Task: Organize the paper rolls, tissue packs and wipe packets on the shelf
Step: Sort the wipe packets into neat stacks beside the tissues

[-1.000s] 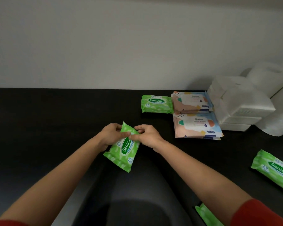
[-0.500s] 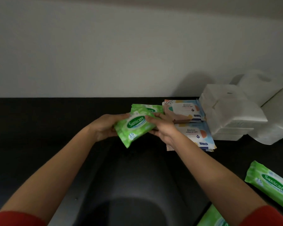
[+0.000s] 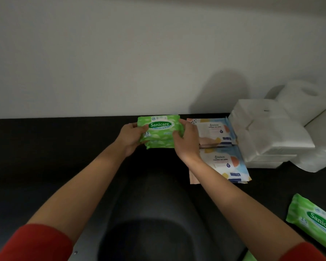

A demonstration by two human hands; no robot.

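A green Sanicare wipe packet (image 3: pixel 160 127) lies flat on top of another green packet (image 3: pixel 159 145) at the back of the black shelf (image 3: pixel 45 147), against the white wall. My left hand (image 3: pixel 132 137) grips its left end and my right hand (image 3: pixel 186 140) grips its right end. Right of it lie two pastel wipe packs, one at the back (image 3: pixel 215 131) and one in front (image 3: pixel 224 164). Further right stands a stack of white tissue packs (image 3: pixel 267 132), with white paper rolls (image 3: pixel 309 98) behind and beside it.
Another green Sanicare packet (image 3: pixel 314 221) lies near the shelf's front right edge, and a green corner (image 3: pixel 249 258) shows at the bottom edge. A dark rounded object (image 3: pixel 154 223) sits below between my arms. The left part of the shelf holds nothing visible.
Both hands carried the green packet from the shelf's middle back and to the right, turned it level, and set it on the green packet by the wall.
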